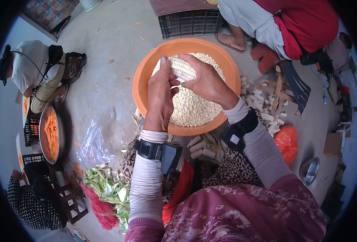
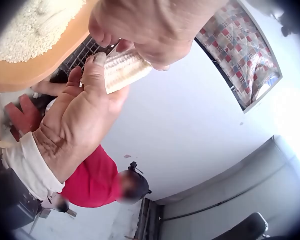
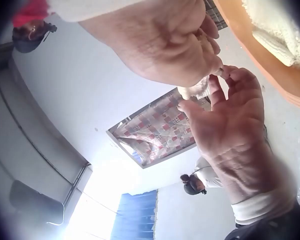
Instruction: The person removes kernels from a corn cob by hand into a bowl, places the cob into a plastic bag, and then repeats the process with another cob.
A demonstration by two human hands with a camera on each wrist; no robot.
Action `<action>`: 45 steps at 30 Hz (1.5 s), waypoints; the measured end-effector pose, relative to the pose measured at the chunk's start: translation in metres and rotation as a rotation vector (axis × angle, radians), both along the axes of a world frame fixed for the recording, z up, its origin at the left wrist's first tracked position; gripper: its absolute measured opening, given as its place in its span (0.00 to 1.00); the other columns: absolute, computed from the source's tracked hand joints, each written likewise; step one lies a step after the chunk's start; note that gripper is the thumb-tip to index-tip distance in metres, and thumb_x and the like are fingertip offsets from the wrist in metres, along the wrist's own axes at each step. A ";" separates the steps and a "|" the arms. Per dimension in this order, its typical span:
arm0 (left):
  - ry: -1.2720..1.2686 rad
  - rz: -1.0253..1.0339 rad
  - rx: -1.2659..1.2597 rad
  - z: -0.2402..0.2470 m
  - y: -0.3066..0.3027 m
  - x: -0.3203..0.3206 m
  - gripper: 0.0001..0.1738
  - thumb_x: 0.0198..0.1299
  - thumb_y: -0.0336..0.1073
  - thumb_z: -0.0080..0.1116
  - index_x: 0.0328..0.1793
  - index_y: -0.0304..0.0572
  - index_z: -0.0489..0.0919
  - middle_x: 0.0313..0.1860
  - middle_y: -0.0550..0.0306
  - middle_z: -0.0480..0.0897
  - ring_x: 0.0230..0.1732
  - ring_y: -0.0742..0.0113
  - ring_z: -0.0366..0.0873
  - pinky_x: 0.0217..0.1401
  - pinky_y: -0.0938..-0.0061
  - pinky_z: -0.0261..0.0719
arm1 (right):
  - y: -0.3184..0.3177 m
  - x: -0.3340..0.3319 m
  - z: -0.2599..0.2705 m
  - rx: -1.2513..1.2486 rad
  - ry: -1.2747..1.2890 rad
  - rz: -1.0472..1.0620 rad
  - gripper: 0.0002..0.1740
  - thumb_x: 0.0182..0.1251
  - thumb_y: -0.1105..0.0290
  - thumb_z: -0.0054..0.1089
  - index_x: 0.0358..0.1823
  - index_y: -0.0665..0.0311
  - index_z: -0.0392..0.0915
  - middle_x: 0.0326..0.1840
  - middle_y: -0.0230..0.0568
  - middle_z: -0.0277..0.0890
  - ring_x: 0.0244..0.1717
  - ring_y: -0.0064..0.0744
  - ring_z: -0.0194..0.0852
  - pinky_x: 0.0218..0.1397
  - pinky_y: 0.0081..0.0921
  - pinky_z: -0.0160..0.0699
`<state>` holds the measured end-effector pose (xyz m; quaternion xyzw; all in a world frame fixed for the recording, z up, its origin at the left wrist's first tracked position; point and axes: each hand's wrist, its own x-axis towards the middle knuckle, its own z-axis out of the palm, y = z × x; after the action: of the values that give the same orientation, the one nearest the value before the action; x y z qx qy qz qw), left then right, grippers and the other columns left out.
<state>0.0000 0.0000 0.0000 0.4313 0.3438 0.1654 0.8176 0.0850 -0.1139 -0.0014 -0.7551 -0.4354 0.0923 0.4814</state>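
Showing pale rows, a corn cob [image 1: 182, 69] is grasped by the left hand [image 1: 160, 93] and the right hand [image 1: 209, 82]; beneath them, loose kernels [image 1: 194, 107] are held by an orange basin [image 1: 232, 76].

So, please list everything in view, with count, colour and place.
corn cob: one, whitish, centre
basin: one, orange, below it
kernels: many, cream, inside basin
loose cobs: several, pale, right of basin
crates: several, black, top and left
clear bag: one, colourless, left
leaves: many, green, lower left
net bag: one, red, beside leaves
large bowl: one, silver, left
strips: many, orange, inside it
plastic bag: one, red, right
small bowl: one, silver, right
other people: three or more, mixed clothing, both sides
edge items: uncounted, unclear
left hand and right hand: two, bare, gripping corn cob
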 end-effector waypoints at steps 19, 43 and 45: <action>-0.121 -0.122 -0.059 0.006 0.002 -0.012 0.19 0.64 0.53 0.51 0.35 0.44 0.75 0.22 0.66 0.73 0.22 0.79 0.70 0.23 0.84 0.67 | -0.011 0.002 0.018 0.156 0.601 0.260 0.32 0.56 0.69 0.64 0.60 0.77 0.63 0.46 0.44 0.75 0.44 0.25 0.75 0.46 0.19 0.75; -0.276 0.230 -0.152 0.019 0.047 -0.033 0.24 0.61 0.54 0.54 0.32 0.39 0.68 0.28 0.52 0.74 0.29 0.67 0.70 0.30 0.78 0.71 | -0.006 0.029 0.011 -0.016 0.579 0.160 0.23 0.68 0.65 0.51 0.57 0.74 0.66 0.47 0.42 0.73 0.39 0.19 0.71 0.38 0.12 0.70; -0.290 0.220 -0.163 0.019 0.049 -0.035 0.24 0.61 0.54 0.55 0.32 0.38 0.68 0.28 0.53 0.74 0.29 0.67 0.70 0.30 0.78 0.71 | 0.000 0.030 0.009 -0.065 0.591 0.179 0.23 0.67 0.65 0.52 0.57 0.74 0.67 0.46 0.42 0.74 0.39 0.18 0.71 0.37 0.12 0.69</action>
<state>-0.0353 0.0493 0.0192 0.2952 0.2798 0.2859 0.8677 0.1147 -0.1144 0.0073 -0.6692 -0.3380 0.3637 0.5529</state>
